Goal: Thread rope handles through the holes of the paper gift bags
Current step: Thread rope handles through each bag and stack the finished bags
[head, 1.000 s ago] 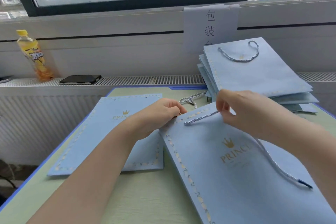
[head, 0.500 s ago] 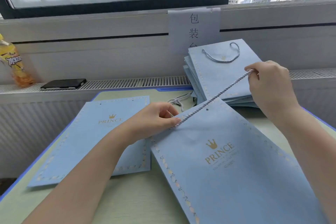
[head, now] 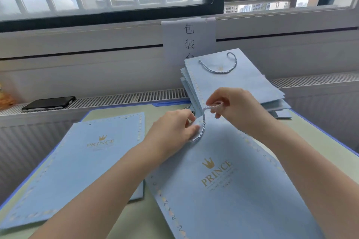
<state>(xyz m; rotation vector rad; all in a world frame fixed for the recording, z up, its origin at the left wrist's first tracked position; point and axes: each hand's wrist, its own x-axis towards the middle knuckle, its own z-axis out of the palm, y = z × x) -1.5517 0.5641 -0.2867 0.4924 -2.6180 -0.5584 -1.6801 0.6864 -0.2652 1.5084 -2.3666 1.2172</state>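
The rope (head: 202, 128) is pinched by the left hand (head: 172, 130) at the bag (head: 223, 180) top edge and curled in the right hand (head: 233, 108) fingers (looped between). The bag lies flat on the table (head: 124, 219), beside another bag (head: 81, 161).

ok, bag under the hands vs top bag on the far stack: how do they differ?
The bag under the hands lies near on the table with its rope only partly fitted, held by the left hand and right hand. The top bag on the far stack rests on other bags, untouched, its rope handle a finished loop. Both are light blue with pale dotted borders.
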